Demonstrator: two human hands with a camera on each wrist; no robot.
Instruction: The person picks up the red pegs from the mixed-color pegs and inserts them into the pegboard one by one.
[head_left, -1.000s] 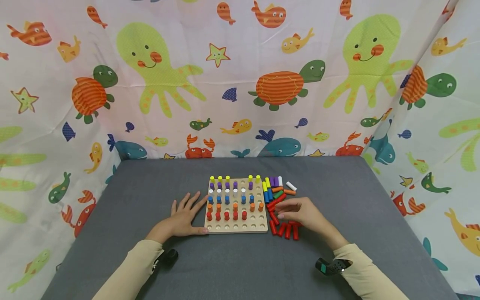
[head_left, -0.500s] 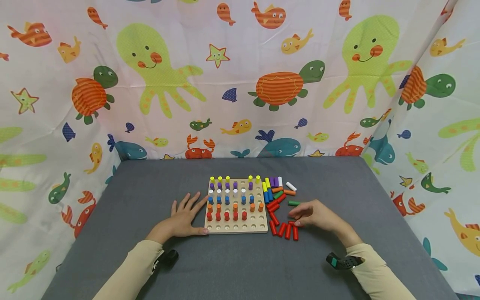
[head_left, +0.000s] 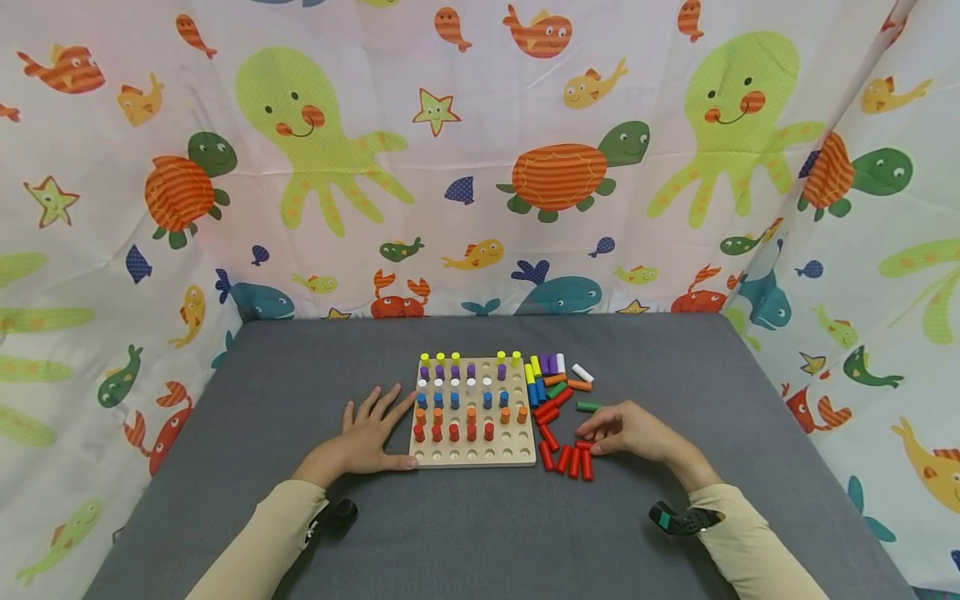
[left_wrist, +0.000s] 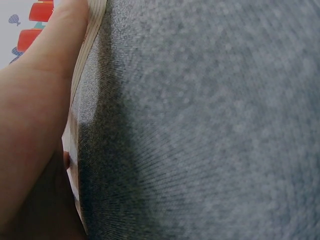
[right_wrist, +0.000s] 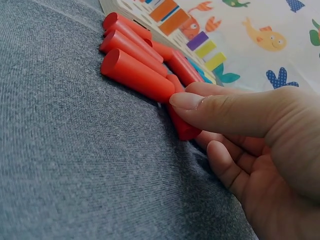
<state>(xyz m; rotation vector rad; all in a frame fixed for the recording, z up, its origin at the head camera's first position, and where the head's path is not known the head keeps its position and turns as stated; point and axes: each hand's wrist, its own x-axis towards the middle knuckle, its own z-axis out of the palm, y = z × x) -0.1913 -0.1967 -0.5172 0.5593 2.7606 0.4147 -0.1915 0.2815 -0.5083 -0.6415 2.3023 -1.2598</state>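
Note:
My left hand (head_left: 365, 437) lies spread on the table, its thumb and fingertips touching the left side of a wooden pegboard (head_left: 472, 457). Rows of yellow, purple, white, blue, orange and red pegs stand upright in the board. In the left wrist view my left thumb (left_wrist: 55, 45) rests against the board's edge. To the right of the board, my right hand (head_left: 630, 431) pinches a red peg (right_wrist: 182, 122) between thumb and fingers, low over the table. The fingers behind that peg are partly hidden. Several other red pegs (right_wrist: 137, 75) lie right by the thumb.
Loose yellow, blue, purple, white and orange pegs lie along the board's upper right side. A green peg (head_left: 588, 407) lies just beyond my right hand. A patterned curtain (head_left: 480, 167) rises behind the grey table (head_left: 480, 533).
My right hand has drawn back toward the right and nearer, onto a red peg. A green peg now shows where it was. Two red pegs shifted slightly left. My left hand stayed put.

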